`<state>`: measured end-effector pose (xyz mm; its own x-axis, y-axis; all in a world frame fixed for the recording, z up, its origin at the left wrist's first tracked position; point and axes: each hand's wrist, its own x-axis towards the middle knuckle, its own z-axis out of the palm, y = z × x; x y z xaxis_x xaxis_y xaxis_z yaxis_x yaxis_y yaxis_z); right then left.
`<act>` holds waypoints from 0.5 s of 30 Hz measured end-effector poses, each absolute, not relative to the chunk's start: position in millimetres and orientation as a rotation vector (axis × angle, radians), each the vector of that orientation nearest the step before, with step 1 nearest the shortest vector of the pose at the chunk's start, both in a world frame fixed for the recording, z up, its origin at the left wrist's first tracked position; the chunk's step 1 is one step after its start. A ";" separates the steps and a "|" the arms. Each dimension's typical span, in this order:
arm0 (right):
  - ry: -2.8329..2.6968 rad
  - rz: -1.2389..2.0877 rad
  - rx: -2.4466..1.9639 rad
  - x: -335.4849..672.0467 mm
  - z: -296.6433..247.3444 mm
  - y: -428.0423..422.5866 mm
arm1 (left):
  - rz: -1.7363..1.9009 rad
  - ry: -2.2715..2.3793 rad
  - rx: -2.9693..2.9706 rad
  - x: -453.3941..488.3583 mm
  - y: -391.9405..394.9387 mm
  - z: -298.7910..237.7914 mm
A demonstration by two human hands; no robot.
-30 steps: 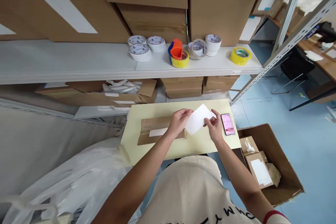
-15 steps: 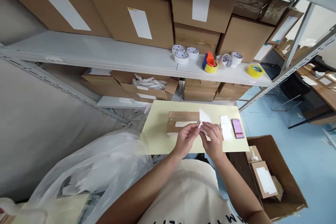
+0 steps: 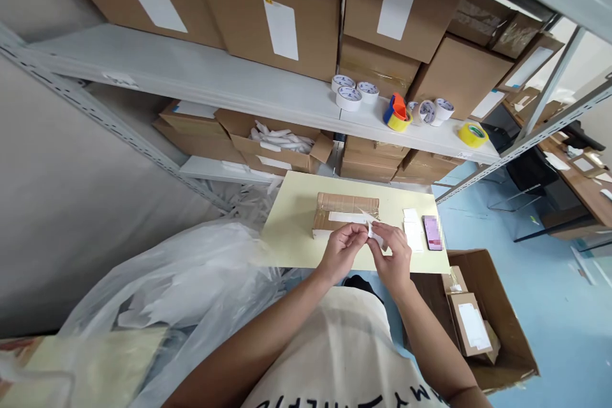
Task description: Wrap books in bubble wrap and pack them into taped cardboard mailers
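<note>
Drawn together since a second earlier, left hand (image 3: 343, 252) and right hand (image 3: 393, 254) pinched a white sheet (image 3: 377, 240) at their fingertips. From there, the brown carton (image 3: 348, 202) lay on the table (image 3: 287, 236) between ten and eleven o'clock, nearer the left hand, long axis roughly nine to three.

One cardboard box (image 3: 345, 210) and one smartphone (image 3: 431, 233) lie on the tabletop (image 3: 289, 223). The shelf (image 3: 215, 80) carries two yellow tape rolls (image 3: 398, 123) (image 3: 470, 139).
</note>
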<state>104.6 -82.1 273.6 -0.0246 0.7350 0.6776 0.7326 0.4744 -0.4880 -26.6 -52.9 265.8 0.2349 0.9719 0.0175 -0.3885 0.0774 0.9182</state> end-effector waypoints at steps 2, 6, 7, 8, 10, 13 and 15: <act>-1.764 0.072 -1.236 106.2 273.7 -79.8 | 1.193 0.766 1.017 -26.3 -52.5 266.7; -1.770 0.296 -1.228 114.1 275.1 -76.4 | 1.182 0.800 1.085 -23.2 -51.7 263.4; -1.764 0.371 -1.228 116.9 275.2 -75.7 | 1.173 0.816 1.104 -22.1 -51.9 261.7; -1.753 0.451 -1.227 119.9 275.1 -75.0 | 1.163 0.839 1.126 -20.9 -52.4 260.1; -1.714 0.613 -1.227 126.3 274.2 -73.5 | 1.142 0.904 1.180 -18.2 -53.9 257.4; -1.615 0.845 -1.256 137.0 270.8 -70.8 | 1.104 1.002 1.288 -12.7 -56.2 255.8; -1.537 1.016 -1.275 144.9 267.0 -68.6 | 1.088 1.055 1.364 -7.5 -57.5 255.5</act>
<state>144.9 -68.6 267.0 -0.0961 0.9882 0.1191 0.2774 0.1415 -0.9503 -7.5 -57.5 255.5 0.1981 0.9786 0.0564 0.0261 -0.0628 0.9977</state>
